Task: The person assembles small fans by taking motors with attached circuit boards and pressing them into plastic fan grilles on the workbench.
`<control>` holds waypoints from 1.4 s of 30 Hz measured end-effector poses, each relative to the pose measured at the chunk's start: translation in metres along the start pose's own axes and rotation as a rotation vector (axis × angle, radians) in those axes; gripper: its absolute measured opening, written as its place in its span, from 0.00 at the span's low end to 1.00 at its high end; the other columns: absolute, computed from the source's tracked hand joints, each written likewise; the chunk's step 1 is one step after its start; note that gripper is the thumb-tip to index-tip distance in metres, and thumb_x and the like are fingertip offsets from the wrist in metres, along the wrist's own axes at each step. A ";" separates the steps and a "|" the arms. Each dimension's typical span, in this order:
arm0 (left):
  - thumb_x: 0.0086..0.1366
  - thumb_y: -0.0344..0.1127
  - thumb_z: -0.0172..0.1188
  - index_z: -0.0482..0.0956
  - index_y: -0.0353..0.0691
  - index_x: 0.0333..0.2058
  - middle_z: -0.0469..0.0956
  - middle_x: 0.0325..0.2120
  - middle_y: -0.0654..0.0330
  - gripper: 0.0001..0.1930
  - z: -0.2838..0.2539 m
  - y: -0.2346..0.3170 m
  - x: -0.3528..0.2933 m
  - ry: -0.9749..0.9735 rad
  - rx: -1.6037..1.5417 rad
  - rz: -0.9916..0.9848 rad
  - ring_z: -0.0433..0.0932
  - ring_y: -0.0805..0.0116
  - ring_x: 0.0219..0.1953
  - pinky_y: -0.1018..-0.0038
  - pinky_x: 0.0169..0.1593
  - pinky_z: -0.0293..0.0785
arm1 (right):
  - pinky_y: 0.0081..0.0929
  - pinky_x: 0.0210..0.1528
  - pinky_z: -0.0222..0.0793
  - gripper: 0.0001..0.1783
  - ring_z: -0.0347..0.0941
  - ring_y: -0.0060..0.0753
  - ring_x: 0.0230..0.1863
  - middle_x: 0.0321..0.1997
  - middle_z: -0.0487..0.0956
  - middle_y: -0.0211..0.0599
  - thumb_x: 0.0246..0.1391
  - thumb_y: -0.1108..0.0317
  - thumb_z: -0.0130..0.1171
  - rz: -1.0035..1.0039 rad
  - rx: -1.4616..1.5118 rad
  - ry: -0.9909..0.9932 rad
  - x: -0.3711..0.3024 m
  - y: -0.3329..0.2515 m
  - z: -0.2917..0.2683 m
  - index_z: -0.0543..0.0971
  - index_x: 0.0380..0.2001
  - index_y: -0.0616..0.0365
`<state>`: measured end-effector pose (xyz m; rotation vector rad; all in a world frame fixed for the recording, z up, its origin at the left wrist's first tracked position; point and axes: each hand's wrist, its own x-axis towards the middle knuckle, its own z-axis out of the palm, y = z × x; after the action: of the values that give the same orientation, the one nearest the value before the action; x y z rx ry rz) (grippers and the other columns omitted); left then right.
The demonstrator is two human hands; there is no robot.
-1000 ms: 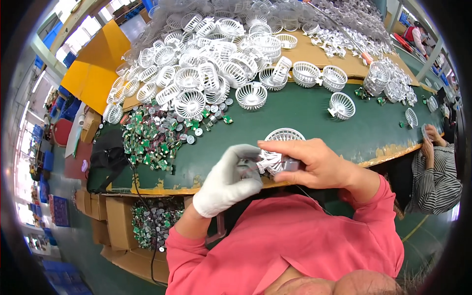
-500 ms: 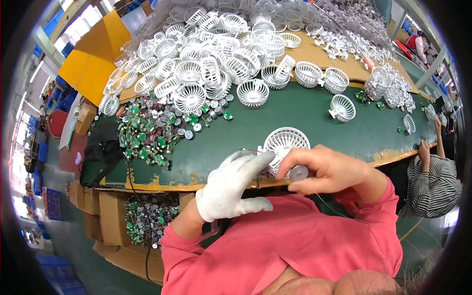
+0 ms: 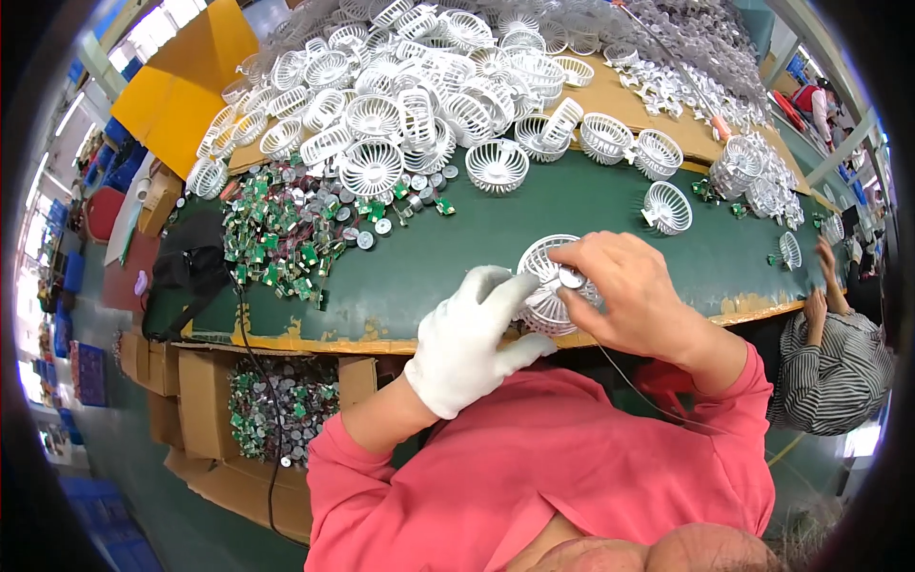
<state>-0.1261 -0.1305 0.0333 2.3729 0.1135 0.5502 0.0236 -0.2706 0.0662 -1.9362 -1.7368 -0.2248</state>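
Note:
A white slatted fan cage [image 3: 544, 313] lies at the near edge of the green table, in front of me. My left hand [image 3: 467, 343], in a white glove, grips its left side between curved fingers and thumb. My bare right hand [image 3: 624, 300] pinches a small silver round motor [image 3: 571, 277] over the cage's middle. Whether the motor touches the cage's hub is hidden by my fingers. A thin wire or cord hangs below my right hand toward the sleeve.
Many white cages [image 3: 372, 114] are heaped at the back. Small motors with green boards [image 3: 286, 224] are piled at left, more in a cardboard box [image 3: 205, 400] below. Loose cages [image 3: 667, 208] lie to the right. Another person in a striped top [image 3: 829, 367] sits at far right.
My right hand has brought the motor up and over the cage. My left hand has shifted right, its fingers now curved at the cage's side. The cage is turned slightly.

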 end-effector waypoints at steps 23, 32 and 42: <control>0.50 0.33 0.63 0.78 0.47 0.38 0.74 0.36 0.63 0.14 0.020 -0.034 0.007 0.036 0.248 0.202 0.73 0.60 0.38 0.66 0.41 0.71 | 0.37 0.29 0.70 0.05 0.75 0.45 0.29 0.28 0.74 0.42 0.41 0.74 0.58 -0.201 -0.193 -0.640 0.025 0.019 0.003 0.73 0.23 0.62; 0.50 0.32 0.62 0.78 0.48 0.39 0.75 0.37 0.63 0.15 0.018 -0.037 0.009 0.082 0.188 0.199 0.73 0.60 0.37 0.67 0.42 0.70 | 0.39 0.33 0.70 0.11 0.73 0.45 0.36 0.31 0.72 0.42 0.43 0.69 0.63 -0.048 -0.007 -0.417 0.003 0.025 0.009 0.76 0.31 0.61; 0.49 0.33 0.63 0.78 0.50 0.40 0.74 0.36 0.65 0.17 0.022 -0.039 0.010 0.060 0.207 0.227 0.72 0.61 0.37 0.67 0.41 0.69 | 0.40 0.36 0.69 0.15 0.72 0.47 0.36 0.34 0.71 0.41 0.39 0.72 0.66 0.056 -0.081 -0.457 0.011 0.025 0.007 0.74 0.32 0.61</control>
<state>-0.1057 -0.1122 -0.0028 2.5896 -0.0779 0.7491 0.0482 -0.2590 0.0583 -2.2183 -1.9722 0.1868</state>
